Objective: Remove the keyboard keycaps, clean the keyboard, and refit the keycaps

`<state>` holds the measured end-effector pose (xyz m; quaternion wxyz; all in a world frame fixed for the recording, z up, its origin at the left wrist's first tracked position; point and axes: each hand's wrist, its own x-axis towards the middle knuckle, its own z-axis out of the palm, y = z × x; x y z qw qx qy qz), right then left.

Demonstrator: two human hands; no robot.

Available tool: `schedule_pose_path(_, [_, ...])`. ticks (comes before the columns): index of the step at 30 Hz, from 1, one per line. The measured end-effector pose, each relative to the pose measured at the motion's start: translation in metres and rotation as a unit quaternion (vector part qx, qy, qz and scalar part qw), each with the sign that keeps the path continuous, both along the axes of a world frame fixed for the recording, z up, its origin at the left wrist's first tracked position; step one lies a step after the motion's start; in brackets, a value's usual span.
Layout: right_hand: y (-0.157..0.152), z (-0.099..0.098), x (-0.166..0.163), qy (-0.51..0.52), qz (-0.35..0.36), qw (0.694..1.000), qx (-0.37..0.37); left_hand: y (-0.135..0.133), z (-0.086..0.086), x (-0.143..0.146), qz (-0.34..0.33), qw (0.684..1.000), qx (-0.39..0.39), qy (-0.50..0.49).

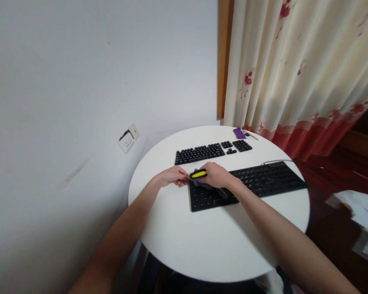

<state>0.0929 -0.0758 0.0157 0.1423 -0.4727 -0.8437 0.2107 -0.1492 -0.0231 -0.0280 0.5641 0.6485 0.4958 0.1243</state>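
Observation:
My right hand is wrapped round a black hand-held tool with a yellow oval patch; its exact kind is unclear. The tool is over the left part of a black keyboard base, which shows bare key sockets. My left hand is at the base's upper left corner, beside the tool's tip. Its fingers are pinched together, and whatever may be between them is too small to make out. Behind both hands, black keycaps lie in keyboard order in separate blocks.
A round white table stands against the wall, which has a socket. At the table's far edge lie a purple cloth-like piece and a thin pale stick. A cable runs off to the right, near a curtain.

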Motion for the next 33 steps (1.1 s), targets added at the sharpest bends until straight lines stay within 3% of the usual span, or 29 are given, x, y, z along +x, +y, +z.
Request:
schedule_pose_path(2, [0.001, -0.002, -0.002, -0.013, -0.071, 0.996, 0.051, 0.001, -0.001, 0.0, 0.003, 1.0, -0.006, -0.003])
schedule_pose_path(3, [0.002, -0.003, -0.002, -0.019, -0.069, 0.996, 0.054, 0.001, -0.001, 0.0, 0.005, 1.0, -0.006, -0.002])
schedule_pose_path(7, [0.002, -0.002, 0.0, -0.022, 0.067, 0.996, -0.046, -0.001, 0.001, 0.0, 0.003, 1.0, 0.008, 0.01])
schedule_pose_path(8, [0.001, -0.002, 0.0, -0.02, 0.072, 0.996, -0.056, -0.001, 0.001, 0.001, 0.004, 1.0, 0.008, 0.01])
schedule_pose_path(13, [-0.005, -0.004, -0.012, -0.032, -0.098, 0.993, 0.054, -0.003, 0.005, 0.004, 0.015, 1.0, -0.007, 0.006])
schedule_pose_path(15, [-0.006, -0.005, -0.014, -0.036, -0.077, 0.996, 0.041, -0.004, 0.006, 0.005, 0.013, 1.0, -0.002, 0.008])
schedule_pose_path(19, [-0.006, -0.002, -0.009, -0.015, 0.025, 0.998, -0.062, -0.005, 0.008, 0.005, 0.011, 1.0, 0.011, 0.01])
schedule_pose_path(24, [-0.011, 0.002, -0.008, -0.022, 0.013, 0.999, -0.04, -0.004, 0.005, 0.003, 0.024, 1.0, 0.001, 0.0])
schedule_pose_path(28, [-0.014, 0.005, -0.003, -0.037, 0.145, 0.979, -0.137, -0.002, 0.002, 0.002, 0.031, 0.999, -0.015, -0.008])
schedule_pose_path(30, [-0.013, 0.007, -0.001, -0.032, 0.138, 0.981, -0.131, -0.001, 0.001, 0.001, 0.033, 0.999, -0.019, -0.009])
schedule_pose_path(33, [-0.013, 0.008, 0.0, -0.032, 0.073, 0.994, -0.074, -0.001, 0.001, 0.001, 0.035, 0.999, -0.019, -0.011])
